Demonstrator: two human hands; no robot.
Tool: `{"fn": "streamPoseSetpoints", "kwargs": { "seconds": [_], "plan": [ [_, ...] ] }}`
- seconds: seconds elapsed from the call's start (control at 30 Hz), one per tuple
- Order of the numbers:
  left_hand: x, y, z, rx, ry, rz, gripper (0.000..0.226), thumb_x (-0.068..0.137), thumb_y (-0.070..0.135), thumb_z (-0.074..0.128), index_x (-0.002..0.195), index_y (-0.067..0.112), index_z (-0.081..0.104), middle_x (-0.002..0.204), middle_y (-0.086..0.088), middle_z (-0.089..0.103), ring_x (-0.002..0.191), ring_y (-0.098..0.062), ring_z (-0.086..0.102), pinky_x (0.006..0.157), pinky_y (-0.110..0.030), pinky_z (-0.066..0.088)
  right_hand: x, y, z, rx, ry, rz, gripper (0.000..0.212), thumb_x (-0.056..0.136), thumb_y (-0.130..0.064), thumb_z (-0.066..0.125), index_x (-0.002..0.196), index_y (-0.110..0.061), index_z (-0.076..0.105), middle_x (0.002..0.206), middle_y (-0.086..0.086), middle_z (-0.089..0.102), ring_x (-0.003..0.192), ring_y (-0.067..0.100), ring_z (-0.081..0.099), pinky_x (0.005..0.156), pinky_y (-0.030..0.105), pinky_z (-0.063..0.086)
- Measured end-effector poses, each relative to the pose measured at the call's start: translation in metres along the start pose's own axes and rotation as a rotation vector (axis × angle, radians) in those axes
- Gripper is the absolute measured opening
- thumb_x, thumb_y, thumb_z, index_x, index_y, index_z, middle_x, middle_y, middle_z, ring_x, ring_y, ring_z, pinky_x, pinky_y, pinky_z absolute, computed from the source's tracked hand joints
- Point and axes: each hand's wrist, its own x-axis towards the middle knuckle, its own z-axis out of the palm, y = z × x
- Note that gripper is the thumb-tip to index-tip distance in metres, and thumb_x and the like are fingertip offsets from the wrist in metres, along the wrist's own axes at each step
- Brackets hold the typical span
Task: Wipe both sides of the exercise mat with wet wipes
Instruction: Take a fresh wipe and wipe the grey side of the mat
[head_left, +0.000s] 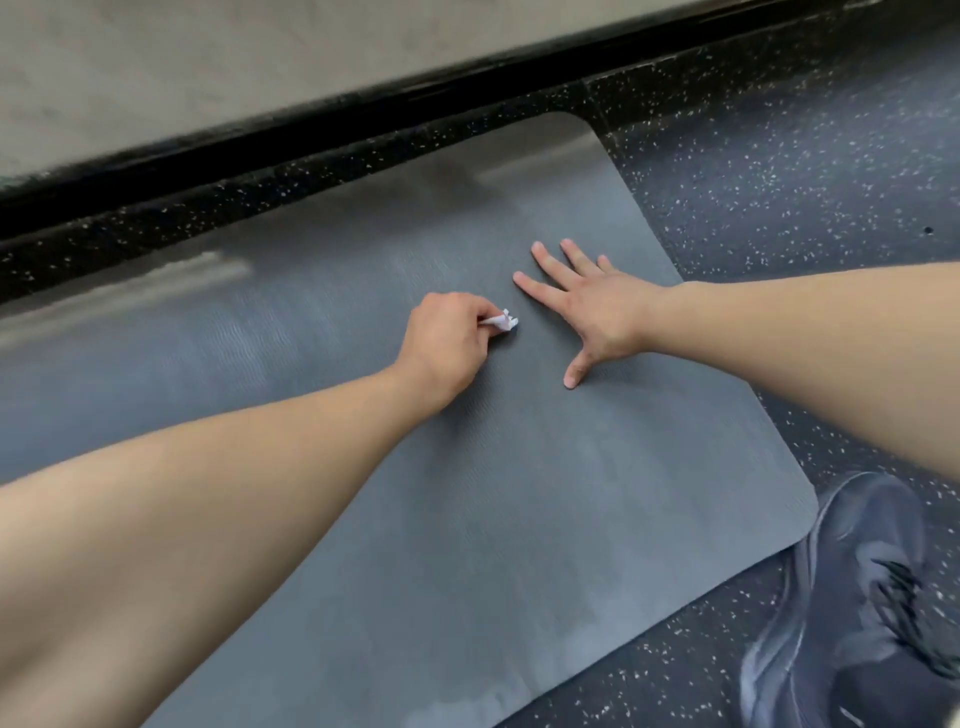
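Two bare forearms reach out from close by over the exercise mat (519, 519), which lies flat on the floor and fills most of the view, its near corner rounded just beside a dark laced shoe (852, 613). Its grey surface looks finely ribbed and matte, with paler streaks that I take for damp. Further out, the left hand (447, 345) has its fingers curled, pinching a small crumpled white wet wipe (501, 322) down against the mat. Just beside it the right hand (587, 306) lies flat, fingers straight and spread, thumb splayed toward me, pinning the mat. To do this pass well, I would open that wad out for more contact, keep the flat hand pressing so the soft sheet does not creep, and stroke along the ribbing in overlapping lanes toward the far rounded corner. Beyond the mat lie speckled black rubber floor (779, 171), then a glossy black skirting (363, 114) under a pale wall (260, 52).
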Motion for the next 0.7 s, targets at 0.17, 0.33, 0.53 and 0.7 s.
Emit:
{"fn": "streamPoseSetpoints", "kwargs": {
  "seconds": [0.17, 0.33, 0.53, 0.7],
  "plan": [
    [-0.020, 0.018, 0.009, -0.063, 0.095, -0.140, 0.018, 0.092, 0.035, 0.064, 0.101, 0.027, 0.079, 0.101, 0.004, 0.077, 0.096, -0.024, 0.069, 0.080, -0.032, 0.049, -0.067, -0.003, 0.055, -0.119, -0.010, -0.181, 0.162, 0.059, -0.092, 0.073, 0.166, -0.008, -0.014, 0.174, 0.014, -0.022, 0.161, 0.039, -0.012, 0.131, 0.056, 0.005],
    [-0.084, 0.055, 0.044, -0.066, 0.036, -0.132, 0.019, 0.092, 0.027, 0.063, 0.104, 0.030, 0.078, 0.102, 0.002, 0.077, 0.096, -0.029, 0.069, 0.080, -0.037, 0.053, -0.108, -0.017, 0.130, -0.279, -0.040, -0.163, 0.183, 0.038, -0.103, 0.065, 0.161, -0.001, -0.023, 0.168, 0.027, -0.029, 0.155, 0.052, -0.023, 0.126, 0.068, 0.003],
    [-0.183, 0.110, 0.097, -0.135, -0.232, 0.074, 0.018, 0.088, 0.018, 0.065, 0.096, 0.030, 0.076, 0.093, 0.002, 0.073, 0.089, -0.030, 0.068, 0.069, -0.037, 0.051, -0.106, -0.017, 0.135, -0.276, 0.055, -0.182, 0.180, 0.038, -0.099, 0.070, 0.165, 0.001, -0.009, 0.170, 0.028, -0.020, 0.157, 0.051, -0.016, 0.127, 0.067, 0.007],
    [-0.225, 0.126, 0.126, -0.102, -0.387, 0.198, 0.021, 0.087, 0.013, 0.062, 0.093, 0.029, 0.075, 0.090, 0.005, 0.069, 0.082, -0.026, 0.064, 0.067, -0.037, 0.052, -0.143, -0.012, 0.158, -0.279, 0.098, -0.305, 0.151, 0.066, -0.089, 0.070, 0.167, -0.002, -0.001, 0.173, 0.022, -0.017, 0.159, 0.044, -0.016, 0.130, 0.061, 0.009]
  ]
}}
